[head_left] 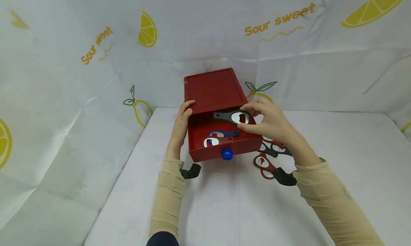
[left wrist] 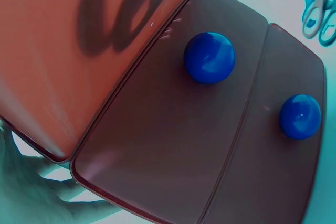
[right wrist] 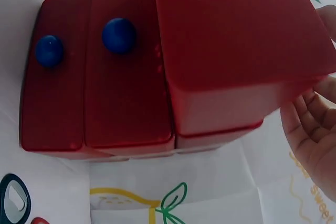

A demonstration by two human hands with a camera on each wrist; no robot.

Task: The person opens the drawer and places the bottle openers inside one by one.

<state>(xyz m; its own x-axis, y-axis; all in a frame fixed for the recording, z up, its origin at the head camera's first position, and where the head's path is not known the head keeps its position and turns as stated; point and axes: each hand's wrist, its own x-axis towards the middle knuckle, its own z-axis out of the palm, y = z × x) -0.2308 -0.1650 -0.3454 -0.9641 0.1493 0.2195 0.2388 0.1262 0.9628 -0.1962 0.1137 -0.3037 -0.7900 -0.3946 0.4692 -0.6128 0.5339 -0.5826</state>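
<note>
A red drawer cabinet [head_left: 212,90] with blue knobs stands at the back, its top drawer [head_left: 208,155] pulled out. My left hand [head_left: 178,130] rests along the cabinet's left side, fingertips at the upper edge; in the left wrist view its fingers [left wrist: 68,211] lie against that side. Over the drawer, my right hand [head_left: 269,119] pinches a black bottle opener [head_left: 224,116] by its wide metal end. A red bottle opener [head_left: 221,140] and a blue bottle opener [head_left: 231,133] lie inside the drawer. In the right wrist view the right hand [right wrist: 315,129] shows beside the drawer; the held opener is hidden there.
Several red and black bottle openers [head_left: 261,161] lie on the white table right of the cabinet. Two lower drawers, with blue knobs [left wrist: 209,57], are closed. A white printed cloth [head_left: 205,31] hangs right behind the cabinet.
</note>
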